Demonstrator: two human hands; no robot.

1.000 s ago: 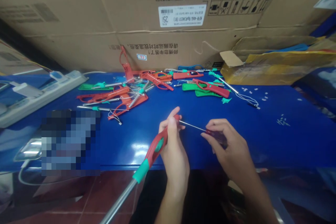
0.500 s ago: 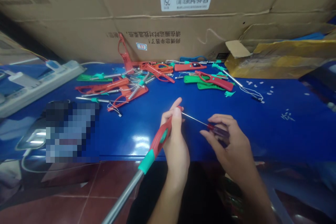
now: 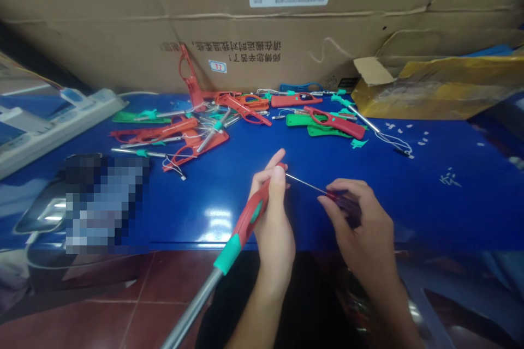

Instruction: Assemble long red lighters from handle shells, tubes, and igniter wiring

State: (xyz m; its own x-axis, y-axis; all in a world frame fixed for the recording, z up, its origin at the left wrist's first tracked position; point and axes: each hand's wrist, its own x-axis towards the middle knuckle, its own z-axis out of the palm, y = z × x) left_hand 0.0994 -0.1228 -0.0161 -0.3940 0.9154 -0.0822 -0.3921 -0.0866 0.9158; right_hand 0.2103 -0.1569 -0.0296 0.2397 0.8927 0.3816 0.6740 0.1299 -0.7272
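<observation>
Power strip (image 3: 92,112), white, runs along the left edge of a blue tabletop (image 3: 196,196), with a phone (image 3: 45,218) on its cable lying near the front-left corner and a pixelated object (image 3: 110,202) just beside it. Toward the back edge, left of center, orange-red shells (image 3: 164,132) lie jumbled with metal tubes, green collars and white wires, while one red shell (image 3: 189,79) stands tilted against a large upended carton (image 3: 123,60). At the middle of the front edge, a red lighter (image 3: 245,221) is held raised over the tabletop, its green collar and metal tube slanting down and left past the edge. The left hand (image 3: 272,218) has its grip closed around the lighter's body, thumb on top near the far end. Farther back, a red shell (image 3: 344,124) rests across green shells (image 3: 301,120). A screwdriver (image 3: 347,207) points left, its thin blade reaching the lighter's far end beside the left thumb; whether the tip sits in a screw cannot be told. The right hand (image 3: 366,223) grasps its dark red handle, fingers curled. White scraps (image 3: 401,131) dot the tabletop before a yellow-taped box (image 3: 442,92) at the back-right corner.
</observation>
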